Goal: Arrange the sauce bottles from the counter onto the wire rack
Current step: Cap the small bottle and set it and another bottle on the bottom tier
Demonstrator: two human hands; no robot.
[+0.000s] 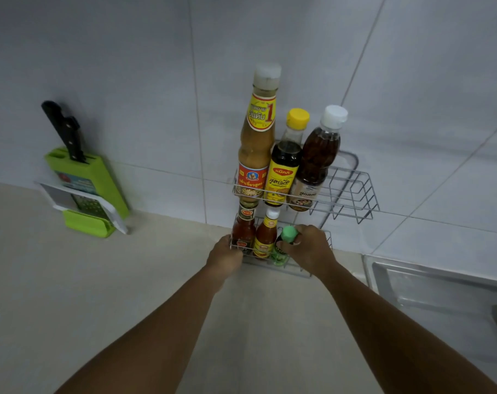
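Note:
A two-tier wire rack [352, 191] stands against the tiled wall. Its upper tier holds three bottles: a tall tan sauce bottle [257, 143], a dark yellow-capped bottle [284, 163] and a brown white-capped bottle [317, 157]. On the lower tier stand a red sauce bottle [244, 228] and an orange-red chili sauce bottle [265, 234]. My right hand [310, 248] grips a green-capped bottle [288, 234] at the lower tier, right of the chili sauce. My left hand [224, 258] is closed on the rack's lower front left corner.
A green knife block [85, 180] with a black-handled knife [62, 129] and a white grater [79, 200] leans on the wall at left. A steel sink [440, 282] lies at right. The beige counter [99, 294] spreads in front.

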